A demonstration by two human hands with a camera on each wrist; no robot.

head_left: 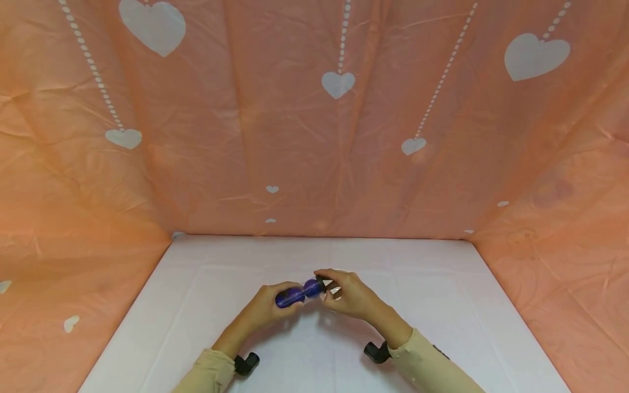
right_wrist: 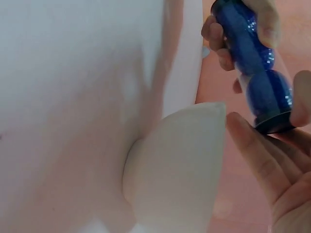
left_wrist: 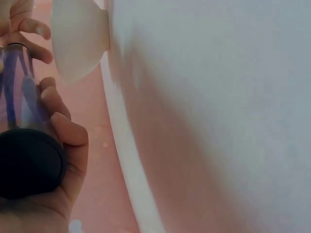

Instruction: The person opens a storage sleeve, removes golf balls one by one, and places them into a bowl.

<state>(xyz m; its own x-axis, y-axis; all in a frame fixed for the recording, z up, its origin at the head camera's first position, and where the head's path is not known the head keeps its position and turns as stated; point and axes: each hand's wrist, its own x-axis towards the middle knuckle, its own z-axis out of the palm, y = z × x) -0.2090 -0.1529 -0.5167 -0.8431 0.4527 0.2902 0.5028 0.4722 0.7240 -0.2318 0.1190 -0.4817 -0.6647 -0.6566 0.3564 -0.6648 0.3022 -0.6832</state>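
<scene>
A clear tube (head_left: 290,297) with blue-purple, ball-like contents is held tilted between both hands over the table. My left hand (head_left: 265,305) grips it round the body, fingers curled along its side. At the left end, the left wrist view shows a round black base (left_wrist: 29,162). My right hand (head_left: 352,295) pinches the tube's other end at the black cap (right_wrist: 274,124), between thumb and fingers. Whether the cap is loose, I cannot tell. A white bowl (right_wrist: 175,179) stands upright on the table, mostly hidden behind my right hand in the head view.
The white table (head_left: 432,305) is walled at the back and both sides by an orange sheet (head_left: 295,136) printed with white hearts. Black devices (head_left: 377,352) are worn at both wrists, below the sleeves.
</scene>
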